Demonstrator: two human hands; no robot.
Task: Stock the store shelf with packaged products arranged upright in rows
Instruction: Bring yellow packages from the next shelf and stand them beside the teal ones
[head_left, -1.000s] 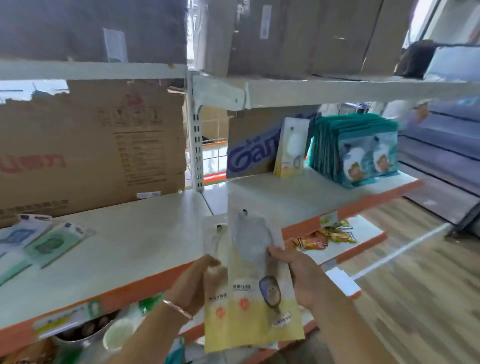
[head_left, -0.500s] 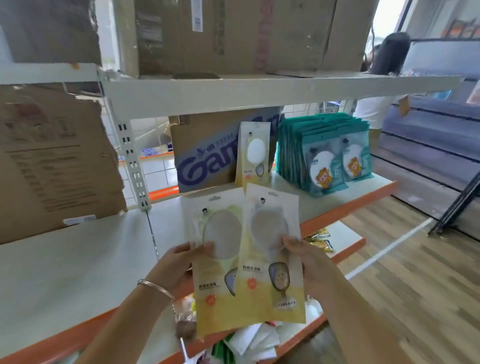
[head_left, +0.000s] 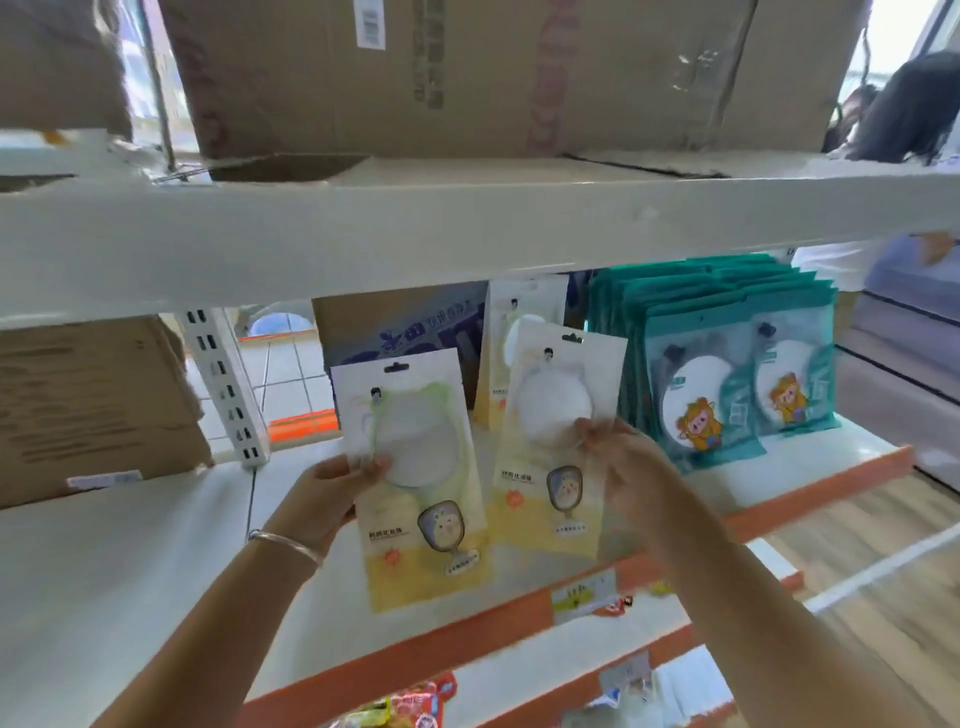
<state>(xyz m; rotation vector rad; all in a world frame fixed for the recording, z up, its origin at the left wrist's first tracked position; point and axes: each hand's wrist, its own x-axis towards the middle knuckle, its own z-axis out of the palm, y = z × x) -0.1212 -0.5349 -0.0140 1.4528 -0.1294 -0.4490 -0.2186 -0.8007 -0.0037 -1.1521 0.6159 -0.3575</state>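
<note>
My left hand (head_left: 332, 493) pinches a yellow-and-white packet (head_left: 421, 499) by its left edge, upright above the white shelf (head_left: 130, 597). My right hand (head_left: 628, 467) pinches a second yellow packet (head_left: 550, 447) by its right edge, held further back over the shelf. A third yellow packet (head_left: 519, 332) stands upright behind it, leaning on a cardboard box (head_left: 405, 332). Rows of teal packets (head_left: 727, 364) stand upright at the right end of the shelf.
A shelf board (head_left: 467, 228) carrying big cardboard boxes (head_left: 493, 78) hangs close above. Another box (head_left: 93, 405) sits on the left of the shelf beside a slotted upright (head_left: 228, 384). Snack packets (head_left: 410, 706) lie on a lower shelf. A person (head_left: 904, 114) stands at far right.
The two packets, held overlapped before, are now apart, one in each hand. Both have risen and moved in over the shelf, the right one toward the standing yellow packet.
</note>
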